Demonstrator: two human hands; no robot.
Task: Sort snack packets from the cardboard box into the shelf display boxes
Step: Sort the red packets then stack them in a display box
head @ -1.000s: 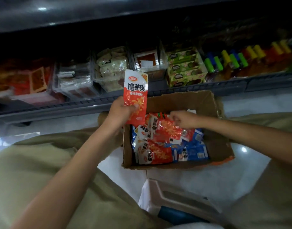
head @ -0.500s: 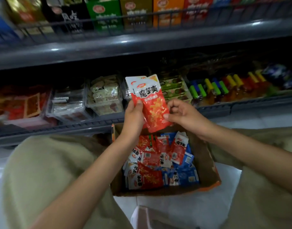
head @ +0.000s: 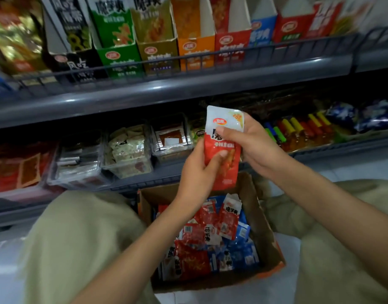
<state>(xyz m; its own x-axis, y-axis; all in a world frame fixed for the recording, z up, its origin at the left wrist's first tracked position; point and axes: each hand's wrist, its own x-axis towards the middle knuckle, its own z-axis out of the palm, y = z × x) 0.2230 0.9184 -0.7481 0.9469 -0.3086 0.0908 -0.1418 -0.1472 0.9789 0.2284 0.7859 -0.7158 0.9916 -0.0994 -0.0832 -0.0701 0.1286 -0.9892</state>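
Observation:
A red and white snack packet (head: 224, 172) stands upright above the cardboard box (head: 265, 233), held from both sides. My left hand (head: 197, 174) grips its lower left edge, and my right hand (head: 254, 145) pinches its white top. The box on the floor between my knees holds several red and blue packets (head: 212, 244). On the upper shelf stands a row of display boxes: black (head: 76, 62), green (head: 120, 55), olive (head: 158, 51), orange (head: 195, 51), red (head: 230, 47) and blue (head: 263, 31).
The lower shelf carries clear plastic tubs of snacks (head: 127, 150), red packs at the left (head: 17, 167) and coloured tubes at the right (head: 298, 132). A grey wire rail (head: 210, 60) fronts the upper shelf. My knees in beige trousers flank the box.
My view has tilted up, bringing the upper shelf's display boxes into sight. My right hand left the box and took hold of the raised packet's top, beside my left hand.

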